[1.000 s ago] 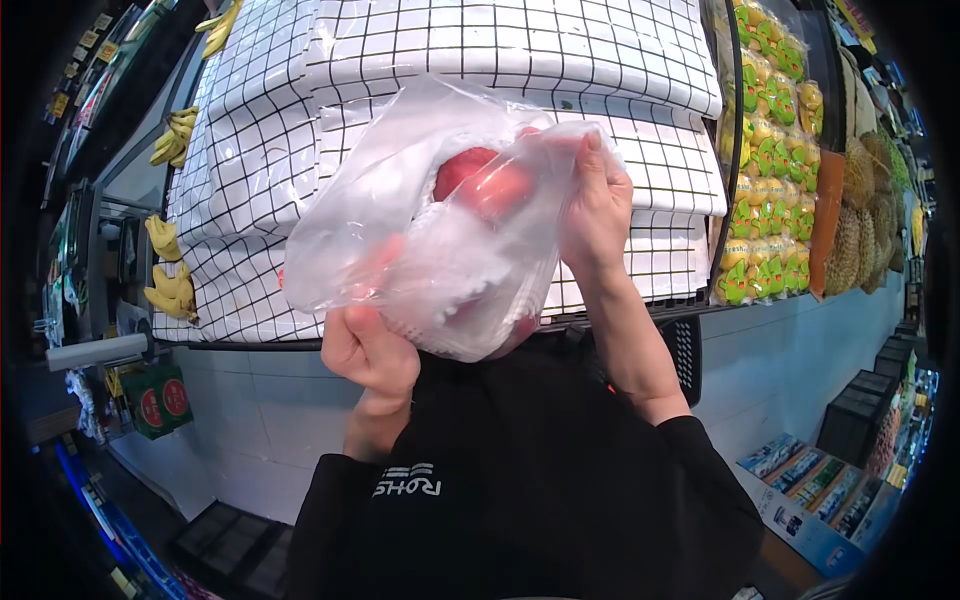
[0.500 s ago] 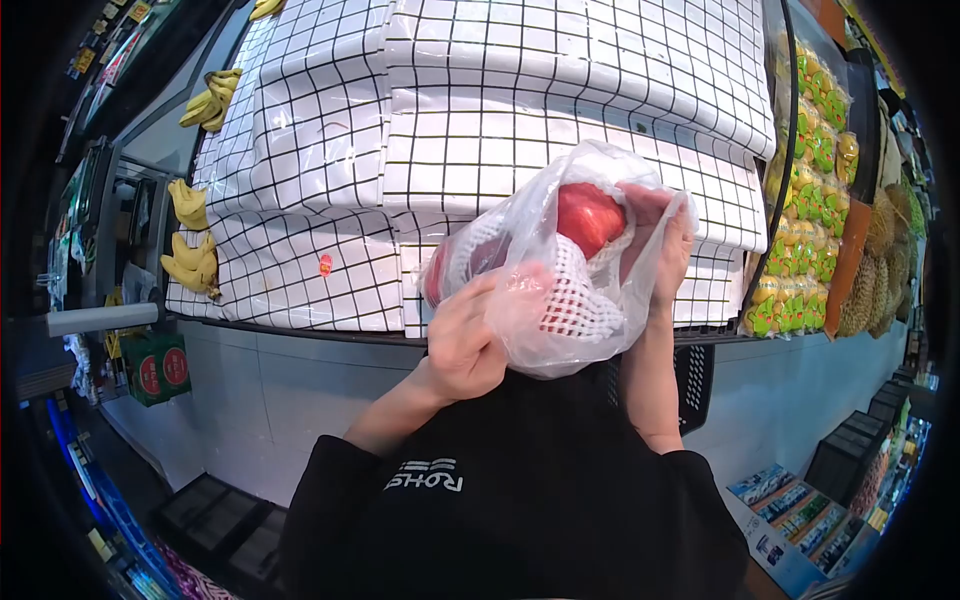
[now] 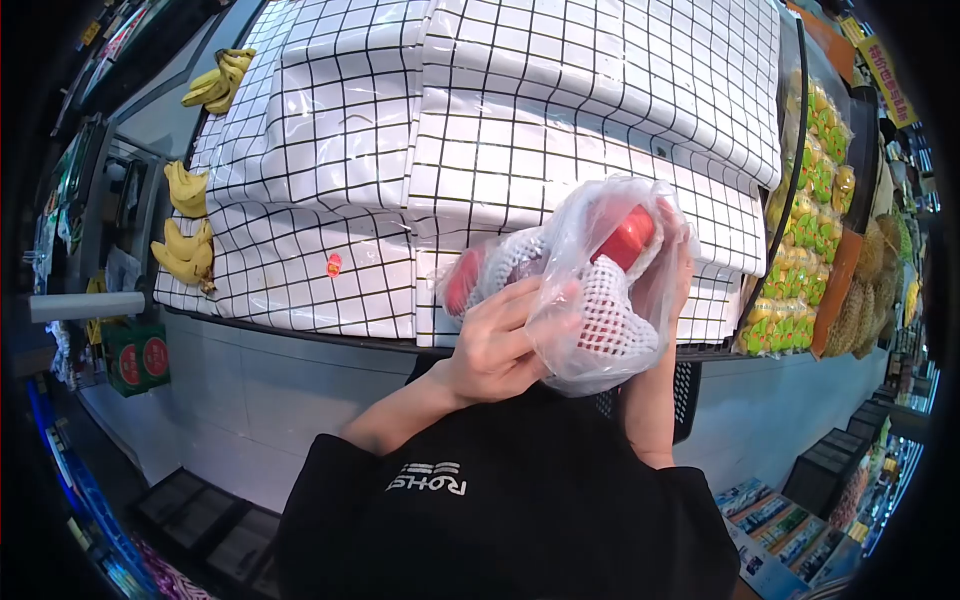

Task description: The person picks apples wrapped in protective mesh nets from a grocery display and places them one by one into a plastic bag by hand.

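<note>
A clear plastic bag (image 3: 590, 375) is between my two hands, its mouth turned up and to the right. Inside lies a glossy red fruit, probably an apple (image 3: 625, 238), partly covered by a white foam net (image 3: 612, 318). My left hand (image 3: 505, 345) pinches the bag's near-left side, fingers bent. My right hand (image 3: 683, 275) grips the far-right side of the bag, with some fingers behind or inside the film. Just beyond my left hand, another red fruit (image 3: 463, 282) and a foam net (image 3: 515, 258) rest on the checked cloth, seemingly under clear film.
A white, black-checked cloth (image 3: 330, 140) covers the stepped display. Banana bunches (image 3: 185, 250) lie along its left edge. Bagged yellow-green fruit (image 3: 790, 285) stands on the right. A red sticker (image 3: 333, 264) is on the cloth. A black perforated basket (image 3: 684, 400) sits below the right forearm.
The bag and both hands have shifted slightly right and nearer to me. My left hand's fingers now lie against the bag's side. The view has turned a little.
</note>
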`<state>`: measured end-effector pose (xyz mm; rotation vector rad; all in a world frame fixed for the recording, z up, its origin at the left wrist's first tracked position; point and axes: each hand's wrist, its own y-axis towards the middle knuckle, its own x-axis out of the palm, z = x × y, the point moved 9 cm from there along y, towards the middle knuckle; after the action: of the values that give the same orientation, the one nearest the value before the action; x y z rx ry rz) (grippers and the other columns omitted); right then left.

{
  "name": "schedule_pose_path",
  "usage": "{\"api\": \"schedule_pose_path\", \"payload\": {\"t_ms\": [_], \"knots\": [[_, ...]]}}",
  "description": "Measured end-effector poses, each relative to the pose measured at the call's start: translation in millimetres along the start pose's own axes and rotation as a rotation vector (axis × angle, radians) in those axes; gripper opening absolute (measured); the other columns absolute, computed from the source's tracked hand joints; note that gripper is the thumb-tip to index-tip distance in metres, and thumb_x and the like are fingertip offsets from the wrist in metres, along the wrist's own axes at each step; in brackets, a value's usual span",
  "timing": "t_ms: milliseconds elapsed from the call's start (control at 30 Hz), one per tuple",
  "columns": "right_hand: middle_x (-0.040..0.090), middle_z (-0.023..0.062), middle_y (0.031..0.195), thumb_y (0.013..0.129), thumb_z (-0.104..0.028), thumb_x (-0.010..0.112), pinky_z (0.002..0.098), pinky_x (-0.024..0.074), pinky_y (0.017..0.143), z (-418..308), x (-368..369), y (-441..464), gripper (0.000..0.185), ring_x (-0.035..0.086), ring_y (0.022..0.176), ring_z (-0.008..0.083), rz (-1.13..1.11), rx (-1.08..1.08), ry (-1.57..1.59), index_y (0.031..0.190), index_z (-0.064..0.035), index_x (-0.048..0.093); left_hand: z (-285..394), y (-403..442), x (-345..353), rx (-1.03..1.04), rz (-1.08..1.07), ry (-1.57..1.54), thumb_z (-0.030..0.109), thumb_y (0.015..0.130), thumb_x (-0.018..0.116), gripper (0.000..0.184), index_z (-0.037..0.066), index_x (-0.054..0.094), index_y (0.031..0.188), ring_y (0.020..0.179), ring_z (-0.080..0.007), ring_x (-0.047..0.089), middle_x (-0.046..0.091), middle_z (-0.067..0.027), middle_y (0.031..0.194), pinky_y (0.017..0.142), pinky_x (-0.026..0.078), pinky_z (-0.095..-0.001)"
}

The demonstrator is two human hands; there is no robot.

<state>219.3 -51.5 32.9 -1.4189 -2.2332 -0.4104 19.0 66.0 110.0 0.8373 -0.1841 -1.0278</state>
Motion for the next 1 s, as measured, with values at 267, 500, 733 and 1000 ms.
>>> {"api": "schedule_pose_path", "payload": {"t_ms": [267,500,733,1000], "knots": [[0.053,0.0206,0.129,0.093,-0.053,0.053,0.0401,0.0491,0.097,9.3,13.9,2.6,0.075,0.058,0.114,0.0284,-0.191,0.167,-0.113,0.138,0.0060,0.039,-11.4,0.7,-6.5,-0.038,-0.047,0.021,0.038,0.082,0.072,0.058,-0.005,0.061,0.119,0.116,-0.0437,0.056,0.055,-0.0266,0.128,0.096,0.047,-0.0467],[0.052,0.0207,0.130,0.088,-0.061,0.055,0.0383,0.0511,0.095,35.2,1.8,-5.3,0.082,0.059,0.114,0.0308,-0.161,0.324,-0.097,0.138,0.0020,0.040,-31.1,-8.3,-10.5,-0.076,0.010,0.078,0.054,0.086,0.061,0.076,-0.007,0.052,0.130,0.127,-0.0444,0.046,0.044,-0.0313,0.139,0.105,0.037,-0.0485],[0.059,0.0142,0.116,0.095,-0.045,0.047,0.0323,0.0512,0.085,32.6,-7.8,1.6,0.056,0.060,0.100,0.0215,-0.111,0.203,-0.146,0.127,0.0016,0.049,-83.0,-30.2,-7.2,-0.362,0.068,0.106,0.043,0.090,0.057,0.065,-0.009,0.051,0.130,0.125,-0.0398,0.049,0.048,-0.0281,0.137,0.104,0.038,-0.0437],[0.066,0.0068,0.100,0.104,-0.026,0.039,0.0255,0.0513,0.073,31.9,-32.5,7.7,0.035,0.062,0.085,0.0108,-0.033,0.040,-0.182,0.113,0.0010,0.059,-106.4,-49.8,-7.8,-0.535,0.095,0.062,0.031,0.093,0.053,0.051,-0.008,0.054,0.125,0.119,-0.0378,0.055,0.057,-0.0249,0.127,0.102,0.040,-0.0420]]}}
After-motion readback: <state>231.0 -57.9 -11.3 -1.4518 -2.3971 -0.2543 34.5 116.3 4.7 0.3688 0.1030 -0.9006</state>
